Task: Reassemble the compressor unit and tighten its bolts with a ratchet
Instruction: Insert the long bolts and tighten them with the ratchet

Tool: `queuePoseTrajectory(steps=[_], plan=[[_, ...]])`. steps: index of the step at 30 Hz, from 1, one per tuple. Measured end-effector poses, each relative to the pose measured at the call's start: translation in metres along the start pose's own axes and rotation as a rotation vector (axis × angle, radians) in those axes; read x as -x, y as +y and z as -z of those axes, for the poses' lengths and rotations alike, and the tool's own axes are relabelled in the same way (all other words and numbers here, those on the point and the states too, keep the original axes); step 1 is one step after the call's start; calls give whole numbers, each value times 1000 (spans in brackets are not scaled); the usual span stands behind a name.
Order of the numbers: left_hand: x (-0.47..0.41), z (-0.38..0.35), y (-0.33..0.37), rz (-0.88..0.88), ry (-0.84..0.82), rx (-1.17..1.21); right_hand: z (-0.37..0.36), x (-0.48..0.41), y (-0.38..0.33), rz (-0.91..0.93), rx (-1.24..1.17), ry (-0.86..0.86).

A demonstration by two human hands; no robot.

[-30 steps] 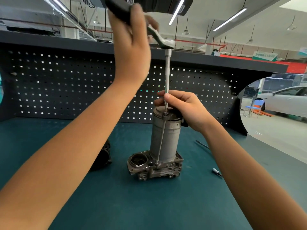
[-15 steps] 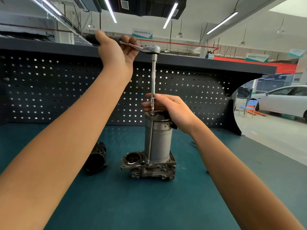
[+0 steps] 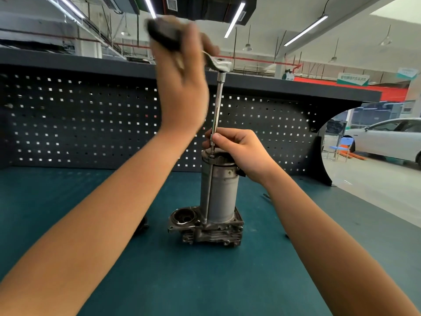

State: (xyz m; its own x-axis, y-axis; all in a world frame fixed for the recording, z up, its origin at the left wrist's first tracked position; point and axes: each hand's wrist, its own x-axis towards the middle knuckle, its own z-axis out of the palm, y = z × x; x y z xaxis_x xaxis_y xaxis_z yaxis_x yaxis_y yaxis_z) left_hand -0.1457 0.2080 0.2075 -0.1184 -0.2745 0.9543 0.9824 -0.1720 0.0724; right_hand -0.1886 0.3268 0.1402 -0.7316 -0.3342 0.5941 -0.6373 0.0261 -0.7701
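Observation:
The compressor unit (image 3: 219, 192), a grey cylinder on a cast metal base, stands upright on the green bench mat (image 3: 68, 201). A long through bolt runs down the cylinder's front. A ratchet (image 3: 218, 65) with a long extension bar (image 3: 217, 106) stands vertically on the bolt head at the cylinder's top rim. My left hand (image 3: 182, 83) grips the ratchet's black handle high above the unit and is motion-blurred. My right hand (image 3: 237, 149) rests on the cylinder's top and pinches the extension bar's lower end.
A black perforated back panel (image 3: 79, 124) closes the bench's far side. A dark part (image 3: 142, 226) lies left of the unit, mostly hidden behind my left forearm. Small loose tools (image 3: 266, 196) lie on the mat to the right. A white car (image 3: 387, 137) is parked beyond.
My left hand has swung the ratchet handle back and forth about the extension bar, now pointing up-left toward me. My right hand keeps its pinch on the bar.

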Motion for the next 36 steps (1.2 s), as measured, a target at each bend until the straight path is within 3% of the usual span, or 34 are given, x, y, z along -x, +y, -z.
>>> queuePoseTrajectory(steps=[2,3,7,10,13,17,20,22,24,26,28,32,36], plan=[[13,-6,2,-150,-123,-91,0,0,-1,-2,-2,-6],[14,-6,4,-123,-70,-53,1,0,-1,-6,-2,-6],[-6,9,-2,289,348,314,1,-1,-2,-16,19,-6],[-32,26,-23,576,508,463,0,-2,-2,-48,-1,-11],[-44,30,-39,766,523,588,-3,-3,-2,-68,-11,-16],[-46,28,-40,846,430,511,-3,-3,-4,-78,-19,-34],[-33,24,-22,698,306,385,0,-2,-2,-61,-40,-28],[-16,14,-4,415,177,172,0,-2,-1,-47,-40,-6],[2,2,11,113,-53,-72,0,-2,-1,-39,-47,-3],[14,-3,14,-1,-178,-114,1,-2,-1,-37,-57,-25],[13,-1,17,68,-17,-12,3,-2,-2,-41,-51,-36],[-10,22,0,431,379,308,1,-3,-3,-39,14,-39],[-34,38,-21,698,489,510,2,-4,-3,-66,1,-27]])
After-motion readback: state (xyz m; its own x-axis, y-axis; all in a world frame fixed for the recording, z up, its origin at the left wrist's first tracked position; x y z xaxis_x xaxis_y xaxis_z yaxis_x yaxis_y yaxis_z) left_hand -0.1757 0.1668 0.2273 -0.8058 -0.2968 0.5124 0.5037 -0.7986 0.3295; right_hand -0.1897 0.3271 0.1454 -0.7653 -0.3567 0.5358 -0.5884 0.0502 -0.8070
